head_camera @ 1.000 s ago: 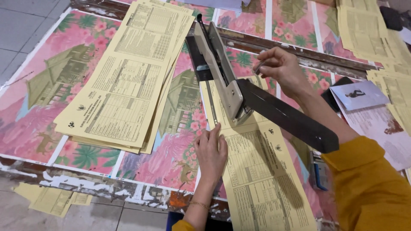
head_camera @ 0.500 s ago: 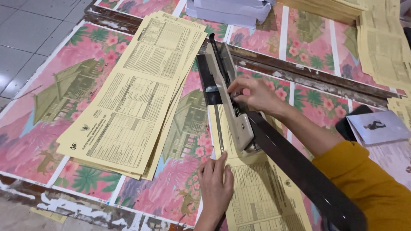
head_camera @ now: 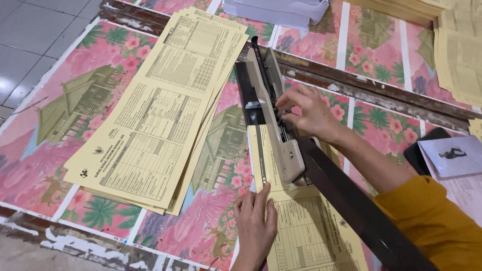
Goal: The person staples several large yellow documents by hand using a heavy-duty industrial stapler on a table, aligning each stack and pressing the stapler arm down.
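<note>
A long-arm stapler [head_camera: 290, 161] with a beige top and a long dark base arm [head_camera: 361, 213] lies over a yellow printed sheet [head_camera: 311, 236]. My right hand [head_camera: 307, 113], in an orange sleeve, grips the stapler's beige top near its middle, fingertips pinched at its side. Flat on the near part of the yellow sheet, just left of the stapler's hinge end, rests my left hand [head_camera: 255, 226], fingers together and holding nothing. The sheet's far end runs under the stapler head.
A fanned stack of yellow forms [head_camera: 160, 115] lies to the left on a pink floral cover [head_camera: 45, 160]. White papers [head_camera: 276, 10] sit at the back, more yellow stacks [head_camera: 459, 55] at the back right, a dark folder with a printed page [head_camera: 452, 156] at the right.
My right hand has come down from the stapler's far end to its middle and closed on it. My left hand stays on the yellow sheet. The view has shifted closer.
</note>
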